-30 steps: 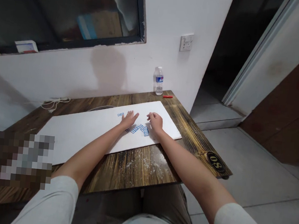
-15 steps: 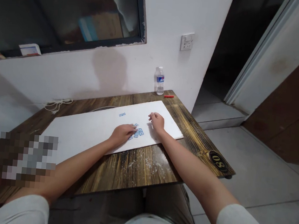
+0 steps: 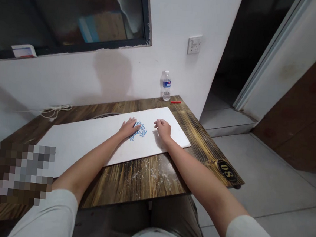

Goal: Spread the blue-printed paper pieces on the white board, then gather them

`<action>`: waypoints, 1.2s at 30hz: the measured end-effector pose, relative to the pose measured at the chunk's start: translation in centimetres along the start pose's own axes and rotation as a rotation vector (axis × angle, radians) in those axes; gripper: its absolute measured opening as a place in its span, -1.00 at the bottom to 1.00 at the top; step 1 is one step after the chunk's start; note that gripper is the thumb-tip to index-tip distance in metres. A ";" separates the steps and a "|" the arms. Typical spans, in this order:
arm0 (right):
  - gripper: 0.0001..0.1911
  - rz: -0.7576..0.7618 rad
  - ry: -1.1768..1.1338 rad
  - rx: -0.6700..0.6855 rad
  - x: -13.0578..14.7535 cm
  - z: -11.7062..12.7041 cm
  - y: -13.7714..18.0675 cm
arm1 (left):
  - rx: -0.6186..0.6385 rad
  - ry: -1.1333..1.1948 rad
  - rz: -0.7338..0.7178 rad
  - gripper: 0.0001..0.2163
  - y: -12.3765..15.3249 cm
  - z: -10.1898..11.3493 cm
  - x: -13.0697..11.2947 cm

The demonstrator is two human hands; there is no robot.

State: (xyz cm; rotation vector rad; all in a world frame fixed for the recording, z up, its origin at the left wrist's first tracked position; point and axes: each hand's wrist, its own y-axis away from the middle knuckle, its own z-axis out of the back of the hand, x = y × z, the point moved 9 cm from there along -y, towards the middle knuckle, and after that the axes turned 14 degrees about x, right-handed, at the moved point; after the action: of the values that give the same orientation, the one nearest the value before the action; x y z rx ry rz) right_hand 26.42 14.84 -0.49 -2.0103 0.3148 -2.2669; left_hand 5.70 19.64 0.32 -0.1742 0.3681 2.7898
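Note:
My left hand (image 3: 129, 127) lies palm down with its fingers spread on a white board (image 3: 80, 139). Its thumb and palm edge reach over a loose cluster of small blue-outlined rectangular pieces (image 3: 143, 133), hiding some of them. The pieces lie at mixed angles, partly overlapping; their material is too small to tell. Right of the cluster, apart from it, my right hand (image 3: 163, 129) is over the board, casting a shadow. Its fingers are loosely bent, with a gap at the thumb and nothing visible between them.
The board lies on a dark wooden table (image 3: 141, 180) with white specks near its front edge. A water bottle (image 3: 166, 87) and a red pen-like stick (image 3: 175, 102) stand and lie at the back right corner. A white cable (image 3: 55, 110) is coiled at the back left.
My left hand has moved away from me and slightly left, its fingers spreading out. The separate small row of pieces farther back now lies against the cluster. My right hand is nearly unchanged.

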 end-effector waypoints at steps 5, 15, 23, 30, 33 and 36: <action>-0.67 0.010 0.012 -0.001 0.2 0.1 0.0 | 0.099 0.060 -0.523 -0.50 3.6 -1.0 -5.5; -0.67 0.005 -0.001 -0.004 -0.2 0.0 0.1 | -0.096 -0.117 -0.499 -0.64 13.8 -0.9 -2.9; -0.66 -0.006 0.006 0.011 0.0 -0.1 0.4 | 0.014 -0.179 -0.011 -0.33 11.2 -2.0 1.0; -0.67 -0.008 0.017 0.023 -0.1 -0.1 0.1 | 0.122 -0.115 0.035 -0.30 3.4 -2.1 -1.3; -0.66 -0.002 0.030 0.032 0.0 -0.1 0.0 | 0.147 -0.105 -0.261 -0.40 2.7 -2.4 -4.2; -0.66 -0.007 0.045 0.037 0.1 -0.1 0.0 | 0.119 -0.071 -0.622 -0.49 5.2 -2.7 -6.6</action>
State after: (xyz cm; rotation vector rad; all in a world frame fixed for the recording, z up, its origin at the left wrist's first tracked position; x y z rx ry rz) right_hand 26.28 14.78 -0.41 -1.9489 0.2679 -2.3071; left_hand 10.45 12.19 -0.01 -0.1325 0.3819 2.1502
